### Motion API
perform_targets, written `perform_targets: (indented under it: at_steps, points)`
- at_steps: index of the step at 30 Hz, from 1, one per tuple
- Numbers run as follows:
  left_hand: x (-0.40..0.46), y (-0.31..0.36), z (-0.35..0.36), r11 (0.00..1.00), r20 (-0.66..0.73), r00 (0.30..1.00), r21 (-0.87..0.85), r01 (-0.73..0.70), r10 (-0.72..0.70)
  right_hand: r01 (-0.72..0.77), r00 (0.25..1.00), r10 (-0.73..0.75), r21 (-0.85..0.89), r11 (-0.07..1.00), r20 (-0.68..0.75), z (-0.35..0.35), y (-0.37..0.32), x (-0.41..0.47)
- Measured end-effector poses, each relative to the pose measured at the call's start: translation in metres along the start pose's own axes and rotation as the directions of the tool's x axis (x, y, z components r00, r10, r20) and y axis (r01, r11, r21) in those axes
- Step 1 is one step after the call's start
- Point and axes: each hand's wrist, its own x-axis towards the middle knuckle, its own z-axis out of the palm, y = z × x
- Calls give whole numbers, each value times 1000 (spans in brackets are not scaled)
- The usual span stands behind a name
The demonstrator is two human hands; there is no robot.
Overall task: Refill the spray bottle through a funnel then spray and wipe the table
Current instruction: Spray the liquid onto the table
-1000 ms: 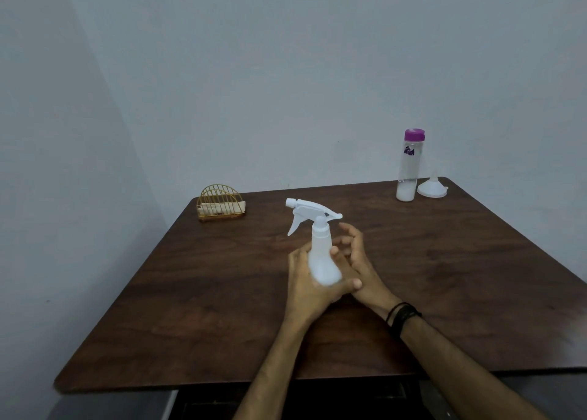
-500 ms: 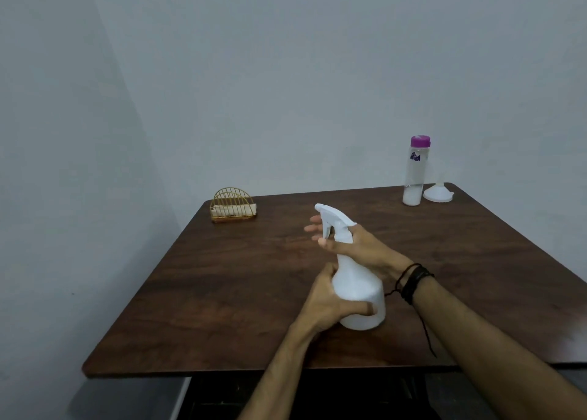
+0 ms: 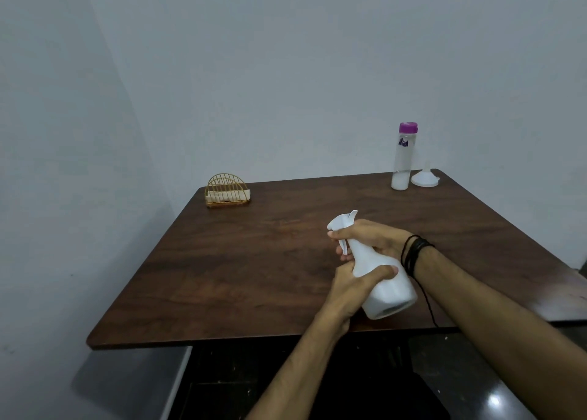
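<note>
Tabletop [image 3: 241, 261]: spray bottle [image 3: 386, 284] in both hands.

Holder [image 3: 226, 192] on table [image 3: 247, 270] far-left, bottle [image 3: 402, 157] far-right — funnel [image 3: 425, 177] just right of it, spray bottle [image 3: 379, 275] nearer, centre.

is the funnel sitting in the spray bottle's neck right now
No, the white funnel rests upside down on the table by the purple-capped bottle, while both hands hold the spray bottle.
</note>
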Motion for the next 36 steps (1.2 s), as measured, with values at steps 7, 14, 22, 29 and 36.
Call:
perform_targets:
  at_steps: [7,14,22,29,36]
  points:
    - [-5,-2,4,1000,-8,1000,3,0,0,13,1000,-11,66,998,-23,1,5,-4]
    - [-3,-1,4,1000,0,1000,17,-21,21,30,996,-33,-34,999,-82,0,3,-3]
    - [2,-4,0,997,-1,999,63,-46,47,89,994,-84,58,994,-73,0,3,-6]
    - [13,-6,-1,981,-15,997,178,-77,81,194,978,-188,73,978,-86,-5,5,-6]
    - [43,27,0,891,-132,962,423,-165,240,347,923,-339,15,938,-185,-36,3,-10]
